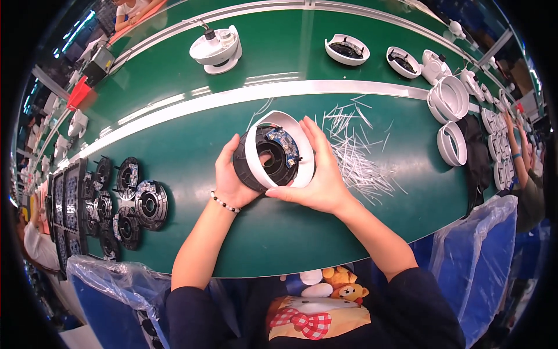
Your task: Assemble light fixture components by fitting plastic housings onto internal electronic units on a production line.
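Observation:
Above the middle of the green table I hold two parts together. My left hand (231,174) is closed round the left side of a round black plastic base (245,168), which carries a blue circuit board (283,143) and has a hole in its centre. Closed on a white plastic ring housing (254,152), my right hand (319,174) has its thumb at the lower rim and its fingers along the right side. The ring is tilted and surrounds part of the black base; whether the two are fastened cannot be seen. A fingertip shows through the central hole.
Thin white strips (357,154) lie scattered right of my hands. Several black bases with boards (152,205) sit at the left, beside a dark tray (68,203). White housings (451,143) stand at the right. Across a white rail (279,88) are assembled units (216,51). Other people work at both sides.

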`<state>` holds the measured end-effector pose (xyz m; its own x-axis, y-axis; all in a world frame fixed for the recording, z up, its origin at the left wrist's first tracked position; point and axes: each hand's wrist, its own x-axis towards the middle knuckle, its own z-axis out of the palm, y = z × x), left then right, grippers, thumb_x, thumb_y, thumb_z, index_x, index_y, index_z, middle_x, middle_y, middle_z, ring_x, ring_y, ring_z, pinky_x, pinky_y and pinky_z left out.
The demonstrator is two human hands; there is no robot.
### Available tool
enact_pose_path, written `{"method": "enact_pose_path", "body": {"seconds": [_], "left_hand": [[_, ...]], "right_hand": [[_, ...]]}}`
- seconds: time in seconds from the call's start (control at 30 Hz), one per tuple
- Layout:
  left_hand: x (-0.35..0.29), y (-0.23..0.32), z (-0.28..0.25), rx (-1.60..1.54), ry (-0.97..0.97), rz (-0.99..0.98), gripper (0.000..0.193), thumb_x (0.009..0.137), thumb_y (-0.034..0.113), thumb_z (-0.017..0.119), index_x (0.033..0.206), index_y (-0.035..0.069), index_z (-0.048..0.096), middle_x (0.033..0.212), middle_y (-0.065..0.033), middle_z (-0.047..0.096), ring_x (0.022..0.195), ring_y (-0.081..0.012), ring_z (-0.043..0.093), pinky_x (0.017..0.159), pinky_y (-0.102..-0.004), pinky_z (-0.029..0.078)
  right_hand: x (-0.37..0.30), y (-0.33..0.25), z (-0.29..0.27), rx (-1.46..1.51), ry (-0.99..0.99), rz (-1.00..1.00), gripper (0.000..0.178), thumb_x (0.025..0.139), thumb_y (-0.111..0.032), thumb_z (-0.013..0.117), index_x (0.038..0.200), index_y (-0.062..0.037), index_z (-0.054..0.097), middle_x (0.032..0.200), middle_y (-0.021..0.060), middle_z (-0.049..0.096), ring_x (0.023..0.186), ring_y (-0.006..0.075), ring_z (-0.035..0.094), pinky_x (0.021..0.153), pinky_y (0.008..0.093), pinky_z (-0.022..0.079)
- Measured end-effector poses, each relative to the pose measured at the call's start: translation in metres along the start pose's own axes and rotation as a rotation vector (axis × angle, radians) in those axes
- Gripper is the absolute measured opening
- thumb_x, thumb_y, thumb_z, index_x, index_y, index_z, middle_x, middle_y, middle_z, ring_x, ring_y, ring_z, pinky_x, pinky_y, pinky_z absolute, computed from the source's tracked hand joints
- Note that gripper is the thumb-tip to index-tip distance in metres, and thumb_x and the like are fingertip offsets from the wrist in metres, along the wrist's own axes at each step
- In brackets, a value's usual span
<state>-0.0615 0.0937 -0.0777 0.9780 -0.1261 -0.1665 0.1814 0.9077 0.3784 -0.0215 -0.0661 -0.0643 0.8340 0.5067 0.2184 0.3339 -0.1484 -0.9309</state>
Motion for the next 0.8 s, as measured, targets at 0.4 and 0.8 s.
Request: {"method": "enact_pose_path", "body": {"seconds": [0.4,0.8], "left_hand": [[-0.003,-0.007,0.005,0.105,-0.082,0.026,0.085,0.073,0.071,0.02,0.122,0.003,0.035,0.12,-0.0149,0.041,0.109,-0.0272,0.043,0.092,-0.04,0.037],[-0.001,-0.021,0.009,0.178,-0.043,0.242,0.05,0.073,0.028,0.05,0.113,0.0,0.041,0.108,-0.0135,0.05,0.098,-0.0233,0.051,0.087,-0.0354,0.041]], "right_hand": [[0.001,-0.009,0.005,-0.502,-0.04,-0.276,0.113,0.04,-0.04,0.079,0.122,0.0075,0.019,0.122,0.025,0.025,0.107,0.0403,0.031,0.089,0.0455,0.03],[0.002,0.005,0.022,-0.388,0.123,-0.152,0.119,0.042,-0.05,0.076,0.125,0.0076,0.014,0.123,0.0267,0.022,0.117,0.0389,0.023,0.096,0.0444,0.023]]}}
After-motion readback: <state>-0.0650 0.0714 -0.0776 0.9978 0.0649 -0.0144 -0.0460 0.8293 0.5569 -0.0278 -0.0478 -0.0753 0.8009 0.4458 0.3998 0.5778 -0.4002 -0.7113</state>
